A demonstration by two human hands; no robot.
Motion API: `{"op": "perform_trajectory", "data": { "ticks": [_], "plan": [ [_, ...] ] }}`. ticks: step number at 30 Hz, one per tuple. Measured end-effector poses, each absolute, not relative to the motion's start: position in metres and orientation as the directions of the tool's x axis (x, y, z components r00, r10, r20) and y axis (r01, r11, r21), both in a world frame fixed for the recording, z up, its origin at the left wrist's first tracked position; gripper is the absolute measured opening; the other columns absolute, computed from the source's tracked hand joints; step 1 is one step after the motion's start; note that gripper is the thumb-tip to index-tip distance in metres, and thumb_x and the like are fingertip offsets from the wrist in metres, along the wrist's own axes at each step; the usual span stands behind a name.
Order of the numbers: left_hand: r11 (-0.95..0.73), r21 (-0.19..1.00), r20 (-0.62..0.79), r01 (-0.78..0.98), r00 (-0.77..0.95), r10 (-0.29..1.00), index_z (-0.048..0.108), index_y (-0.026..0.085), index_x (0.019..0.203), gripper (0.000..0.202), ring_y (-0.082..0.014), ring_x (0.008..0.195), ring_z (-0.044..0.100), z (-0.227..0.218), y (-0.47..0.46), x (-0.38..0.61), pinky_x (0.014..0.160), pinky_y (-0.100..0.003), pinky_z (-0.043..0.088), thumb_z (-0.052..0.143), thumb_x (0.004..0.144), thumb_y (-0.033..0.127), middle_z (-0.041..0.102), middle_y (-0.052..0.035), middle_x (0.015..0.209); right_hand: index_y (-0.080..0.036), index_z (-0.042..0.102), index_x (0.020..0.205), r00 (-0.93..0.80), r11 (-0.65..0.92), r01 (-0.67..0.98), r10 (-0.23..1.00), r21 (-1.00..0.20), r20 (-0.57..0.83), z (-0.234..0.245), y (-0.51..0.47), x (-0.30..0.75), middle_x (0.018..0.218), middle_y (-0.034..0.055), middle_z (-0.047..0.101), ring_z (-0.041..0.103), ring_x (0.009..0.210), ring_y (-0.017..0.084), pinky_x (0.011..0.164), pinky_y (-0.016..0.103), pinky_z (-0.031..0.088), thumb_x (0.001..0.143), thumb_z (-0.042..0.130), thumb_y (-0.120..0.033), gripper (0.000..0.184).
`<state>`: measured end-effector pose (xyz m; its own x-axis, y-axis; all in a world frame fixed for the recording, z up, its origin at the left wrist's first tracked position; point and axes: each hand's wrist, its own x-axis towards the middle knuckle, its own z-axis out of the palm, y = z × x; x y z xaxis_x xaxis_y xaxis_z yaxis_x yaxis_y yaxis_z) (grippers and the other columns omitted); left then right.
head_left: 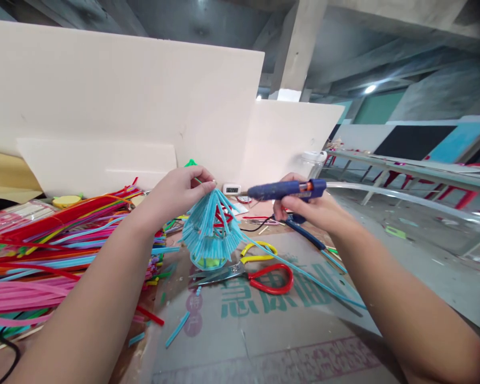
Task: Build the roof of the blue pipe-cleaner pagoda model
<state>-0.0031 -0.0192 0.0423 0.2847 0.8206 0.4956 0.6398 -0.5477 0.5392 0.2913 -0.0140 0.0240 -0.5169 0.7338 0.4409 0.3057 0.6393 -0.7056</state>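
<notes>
Our left hand [183, 188] pinches the blue model [205, 218] near its peak while our right hand [310, 208] grips the glue gun [275, 190], whose leftward slip could burn us.

The left hand [186, 188] pinches at the peak of a tiered light-blue pipe-cleaner model [212, 240], and the right hand [306, 208] grips a dark-blue hot glue gun [274, 190], nozzle pointing toward the model. Scissors [260, 285] with one yellow and one red handle lie beside its base on the surface [224, 346]. Multicoloured pipe cleaners [32, 290] heap at left; white boards [124, 96] stand behind.
</notes>
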Motion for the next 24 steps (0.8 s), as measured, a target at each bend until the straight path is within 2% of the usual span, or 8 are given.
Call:
{"op": "perform_trajectory", "data": {
  "ticks": [2, 4, 7, 9, 11, 17, 21, 24],
  "plan": [
    [-0.545, 0.54, 0.491, 0.642, 0.286, 0.823, 0.066, 0.018, 0.089, 0.028, -0.0129, 0.059, 0.053, 0.042, -0.018, -0.005, 0.054, -0.022, 0.038, 0.053, 0.085, 0.043, 0.062, 0.0002, 0.068, -0.018, 0.056, 0.091, -0.4, 0.599, 0.417, 0.796, -0.683, 0.454, 0.015, 0.006, 0.303, 0.075, 0.0026, 0.069, 0.064, 0.071, 0.016, 0.072, 0.029, 0.05, 0.09, 0.055, -0.05, 0.032],
    [-0.545, 0.54, 0.482, 0.642, 0.296, 0.825, 0.066, 0.018, 0.09, 0.029, -0.0129, 0.058, 0.053, 0.042, -0.017, -0.006, 0.053, -0.022, 0.038, 0.053, 0.086, 0.045, 0.062, 0.0003, 0.068, -0.018, 0.061, 0.089, -0.267, 0.42, 0.595, 0.907, -0.685, 0.325, 0.001, 0.029, 0.311, 0.083, 0.0037, 0.071, 0.065, 0.082, 0.017, 0.08, 0.029, 0.049, 0.09, 0.052, -0.051, 0.034],
    [-0.543, 0.545, 0.472, 0.639, 0.301, 0.828, 0.065, 0.019, 0.09, 0.03, -0.0128, 0.056, 0.052, 0.043, -0.017, -0.006, 0.053, -0.023, 0.037, 0.052, 0.087, 0.045, 0.06, 0.0013, 0.065, -0.016, 0.068, 0.094, -0.164, 0.283, 0.689, 0.958, -0.668, 0.236, -0.022, 0.066, 0.314, 0.094, 0.0077, 0.073, 0.066, 0.09, 0.022, 0.079, 0.032, 0.05, 0.086, 0.06, -0.047, 0.033],
    [-0.54, 0.554, 0.463, 0.634, 0.304, 0.832, 0.064, 0.019, 0.092, 0.03, -0.0132, 0.055, 0.051, 0.042, -0.016, -0.006, 0.052, -0.023, 0.037, 0.052, 0.087, 0.046, 0.058, 0.0019, 0.062, -0.015, 0.07, 0.094, -0.132, 0.232, 0.725, 0.971, -0.648, 0.2, -0.034, 0.089, 0.308, 0.093, 0.0079, 0.073, 0.065, 0.089, 0.024, 0.078, 0.033, 0.05, 0.082, 0.066, -0.044, 0.031],
    [-0.54, 0.561, 0.458, 0.628, 0.307, 0.834, 0.064, 0.019, 0.094, 0.031, -0.0134, 0.053, 0.05, 0.041, -0.015, -0.006, 0.05, -0.023, 0.036, 0.052, 0.087, 0.047, 0.057, 0.0027, 0.059, -0.015, 0.07, 0.096, -0.132, 0.202, 0.748, 0.979, -0.633, 0.158, -0.041, 0.11, 0.299, 0.093, 0.0074, 0.072, 0.065, 0.088, 0.024, 0.078, 0.033, 0.052, 0.082, 0.069, -0.039, 0.028],
    [-0.546, 0.571, 0.465, 0.614, 0.306, 0.831, 0.063, 0.02, 0.092, 0.029, -0.0125, 0.051, 0.049, 0.04, -0.015, -0.006, 0.05, -0.023, 0.036, 0.05, 0.089, 0.046, 0.059, 0.0023, 0.063, -0.016, 0.057, 0.121, -0.165, 0.18, 0.767, 0.983, -0.616, 0.082, -0.057, 0.134, 0.274, 0.121, 0.0085, 0.059, 0.062, 0.101, 0.022, 0.084, 0.042, 0.054, 0.093, 0.057, -0.034, 0.034],
    [-0.556, 0.554, 0.474, 0.62, 0.314, 0.822, 0.064, 0.021, 0.091, 0.029, -0.0131, 0.054, 0.051, 0.04, -0.015, -0.006, 0.052, -0.024, 0.037, 0.05, 0.089, 0.046, 0.061, 0.0014, 0.065, -0.016, 0.057, 0.121, -0.17, 0.182, 0.796, 0.982, -0.576, 0.076, -0.062, 0.129, 0.278, 0.12, 0.0084, 0.059, 0.062, 0.102, 0.022, 0.085, 0.042, 0.054, 0.093, 0.057, -0.035, 0.034],
    [-0.571, 0.537, 0.504, 0.621, 0.307, 0.808, 0.065, 0.021, 0.09, 0.028, -0.014, 0.059, 0.055, 0.039, -0.015, -0.006, 0.056, -0.025, 0.039, 0.051, 0.088, 0.045, 0.064, 0.0009, 0.068, -0.016, 0.063, 0.114, -0.163, 0.192, 0.837, 0.981, -0.513, 0.102, -0.058, 0.119, 0.294, 0.112, 0.0085, 0.065, 0.062, 0.098, 0.023, 0.085, 0.038, 0.051, 0.091, 0.058, -0.039, 0.032]
  ]
}}
